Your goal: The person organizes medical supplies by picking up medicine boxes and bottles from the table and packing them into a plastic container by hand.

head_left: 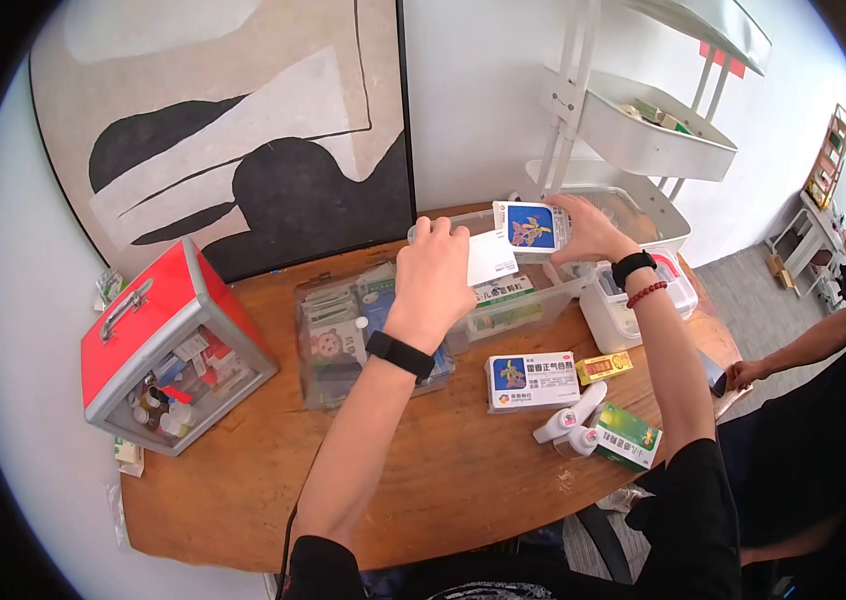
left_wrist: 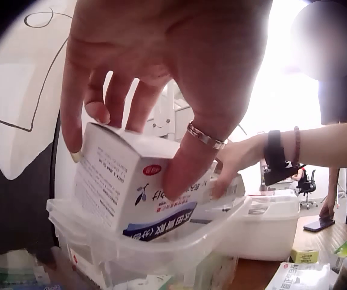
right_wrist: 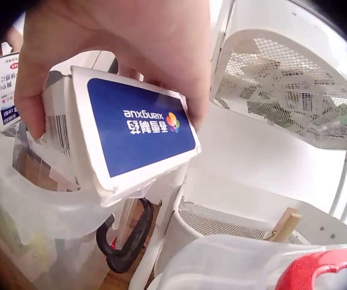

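My left hand (head_left: 433, 280) grips a white medicine box (head_left: 491, 258) with blue print (left_wrist: 131, 187) just above the clear plastic bin (head_left: 518, 305) at the table's back. Its thumb, with a ring, presses the box's front (left_wrist: 188, 163). My right hand (head_left: 588, 228) holds a second white box with a blue panel (head_left: 531, 225) over the same bin's far end. In the right wrist view that box (right_wrist: 125, 133) sits tilted in my fingers, blue side up. Both wrists wear black bands.
A red first-aid case (head_left: 168, 345) stands at the left. Another clear bin of packets (head_left: 348, 335) sits mid-table. Loose boxes (head_left: 531, 380), a yellow box (head_left: 605, 367), a green box (head_left: 628, 437) and small white bottles (head_left: 568, 420) lie near the front right. A white tiered rack (head_left: 643, 130) stands behind. Another person sits at right.
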`<move>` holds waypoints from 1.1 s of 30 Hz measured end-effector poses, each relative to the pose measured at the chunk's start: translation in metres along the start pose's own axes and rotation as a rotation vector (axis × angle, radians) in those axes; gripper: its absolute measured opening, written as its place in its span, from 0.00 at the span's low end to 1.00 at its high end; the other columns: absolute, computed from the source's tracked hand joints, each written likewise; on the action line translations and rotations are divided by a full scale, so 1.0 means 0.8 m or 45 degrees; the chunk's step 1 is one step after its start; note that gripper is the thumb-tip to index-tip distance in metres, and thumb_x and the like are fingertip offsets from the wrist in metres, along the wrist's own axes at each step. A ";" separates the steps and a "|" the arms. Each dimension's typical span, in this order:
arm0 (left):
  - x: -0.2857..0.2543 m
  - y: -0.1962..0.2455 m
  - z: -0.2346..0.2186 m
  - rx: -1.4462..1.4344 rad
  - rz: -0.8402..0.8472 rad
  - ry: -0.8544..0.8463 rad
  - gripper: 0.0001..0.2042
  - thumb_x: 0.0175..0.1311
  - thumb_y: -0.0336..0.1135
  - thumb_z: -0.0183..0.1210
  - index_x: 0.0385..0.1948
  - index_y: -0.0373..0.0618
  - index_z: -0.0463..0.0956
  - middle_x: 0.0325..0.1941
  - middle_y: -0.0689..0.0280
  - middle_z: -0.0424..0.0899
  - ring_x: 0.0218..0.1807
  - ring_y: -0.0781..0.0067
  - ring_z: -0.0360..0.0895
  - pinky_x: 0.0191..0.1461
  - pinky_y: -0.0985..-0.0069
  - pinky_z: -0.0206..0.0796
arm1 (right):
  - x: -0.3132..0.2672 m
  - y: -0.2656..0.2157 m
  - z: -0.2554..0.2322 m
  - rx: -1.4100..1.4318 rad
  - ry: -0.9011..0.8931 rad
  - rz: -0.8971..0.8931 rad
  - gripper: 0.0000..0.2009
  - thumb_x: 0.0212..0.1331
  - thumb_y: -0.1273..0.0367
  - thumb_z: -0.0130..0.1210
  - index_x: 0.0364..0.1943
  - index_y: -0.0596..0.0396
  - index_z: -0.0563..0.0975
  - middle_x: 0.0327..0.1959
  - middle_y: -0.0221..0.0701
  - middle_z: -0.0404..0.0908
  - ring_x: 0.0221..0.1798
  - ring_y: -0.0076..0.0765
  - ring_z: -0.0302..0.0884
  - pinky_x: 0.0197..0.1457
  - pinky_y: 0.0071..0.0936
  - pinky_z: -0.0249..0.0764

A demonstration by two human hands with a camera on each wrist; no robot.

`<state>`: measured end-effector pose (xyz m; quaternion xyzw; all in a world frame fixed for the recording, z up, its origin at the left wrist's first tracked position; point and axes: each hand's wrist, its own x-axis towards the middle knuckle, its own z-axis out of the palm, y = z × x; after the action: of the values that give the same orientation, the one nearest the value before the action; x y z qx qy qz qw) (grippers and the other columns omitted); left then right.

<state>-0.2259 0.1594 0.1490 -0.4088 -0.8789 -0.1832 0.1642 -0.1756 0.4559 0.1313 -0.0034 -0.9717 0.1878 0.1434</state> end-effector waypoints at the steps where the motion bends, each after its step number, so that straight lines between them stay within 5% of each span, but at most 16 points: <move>1: 0.002 0.001 -0.004 0.025 -0.011 -0.006 0.21 0.40 0.25 0.65 0.43 0.41 0.80 0.46 0.58 0.79 0.52 0.54 0.75 0.52 0.62 0.77 | 0.002 0.003 0.002 -0.058 0.043 -0.045 0.43 0.28 0.58 0.73 0.59 0.57 0.75 0.55 0.46 0.80 0.62 0.52 0.76 0.69 0.39 0.71; 4: 0.011 0.009 -0.040 -0.109 0.010 -0.157 0.21 0.41 0.27 0.65 0.43 0.42 0.81 0.45 0.57 0.80 0.51 0.53 0.78 0.54 0.61 0.76 | 0.018 -0.008 0.001 -0.147 -0.033 -0.095 0.45 0.25 0.57 0.75 0.59 0.56 0.76 0.54 0.46 0.80 0.60 0.52 0.76 0.68 0.41 0.70; 8: 0.030 -0.004 0.000 -0.196 0.147 -0.145 0.22 0.41 0.29 0.65 0.46 0.43 0.82 0.46 0.57 0.80 0.53 0.53 0.78 0.56 0.60 0.75 | 0.042 -0.007 0.047 -0.230 -0.111 -0.157 0.47 0.22 0.56 0.78 0.60 0.53 0.77 0.55 0.42 0.79 0.62 0.50 0.72 0.69 0.45 0.67; 11: 0.046 -0.008 0.039 -0.054 0.082 -0.362 0.23 0.43 0.29 0.65 0.48 0.43 0.82 0.46 0.57 0.80 0.55 0.52 0.78 0.58 0.60 0.75 | 0.046 0.004 0.085 -0.345 0.002 -0.259 0.45 0.22 0.57 0.78 0.59 0.48 0.79 0.53 0.40 0.78 0.62 0.48 0.71 0.69 0.44 0.66; 16: 0.058 0.000 0.058 -0.112 0.165 -0.377 0.23 0.43 0.29 0.66 0.48 0.42 0.81 0.45 0.56 0.80 0.52 0.51 0.80 0.55 0.59 0.75 | 0.038 0.020 0.097 -0.418 -0.021 -0.235 0.33 0.38 0.59 0.74 0.56 0.48 0.80 0.53 0.36 0.76 0.62 0.46 0.70 0.68 0.44 0.65; 21: 0.043 0.009 0.032 -0.106 0.113 -0.286 0.23 0.41 0.31 0.69 0.46 0.43 0.82 0.43 0.57 0.80 0.48 0.50 0.82 0.52 0.59 0.76 | 0.034 0.000 0.092 -0.914 0.408 -0.320 0.20 0.47 0.61 0.71 0.43 0.54 0.79 0.51 0.36 0.76 0.61 0.42 0.71 0.68 0.47 0.63; 24: 0.034 -0.008 0.034 -0.026 0.093 -0.219 0.25 0.38 0.33 0.72 0.45 0.44 0.81 0.43 0.59 0.80 0.48 0.51 0.82 0.50 0.59 0.76 | 0.026 -0.026 0.072 -0.690 0.169 -0.202 0.17 0.49 0.67 0.69 0.42 0.55 0.78 0.47 0.40 0.80 0.57 0.45 0.76 0.63 0.47 0.69; 27: 0.037 -0.018 0.040 0.020 0.030 -0.299 0.26 0.36 0.35 0.74 0.46 0.44 0.82 0.44 0.59 0.80 0.49 0.51 0.82 0.51 0.59 0.76 | 0.042 0.017 0.100 -0.578 -0.118 -0.045 0.17 0.48 0.69 0.69 0.42 0.56 0.78 0.40 0.43 0.83 0.49 0.50 0.82 0.54 0.47 0.76; 28: 0.039 -0.019 0.042 0.022 0.038 -0.295 0.26 0.36 0.35 0.74 0.46 0.44 0.82 0.44 0.59 0.80 0.49 0.51 0.82 0.51 0.59 0.76 | 0.041 0.021 0.104 -0.565 0.001 -0.133 0.14 0.48 0.72 0.67 0.40 0.55 0.79 0.33 0.44 0.85 0.41 0.54 0.84 0.46 0.47 0.79; 33: 0.045 -0.019 0.056 -0.149 0.124 -0.345 0.30 0.38 0.41 0.79 0.49 0.45 0.82 0.47 0.57 0.81 0.52 0.50 0.81 0.54 0.57 0.75 | 0.020 0.026 0.080 -0.054 0.043 -0.015 0.11 0.51 0.76 0.57 0.41 0.55 0.82 0.34 0.43 0.86 0.40 0.54 0.84 0.46 0.43 0.79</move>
<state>-0.2659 0.1949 0.1227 -0.4809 -0.8598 -0.1693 0.0287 -0.2098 0.4526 0.0711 -0.0038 -0.9729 0.1662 0.1609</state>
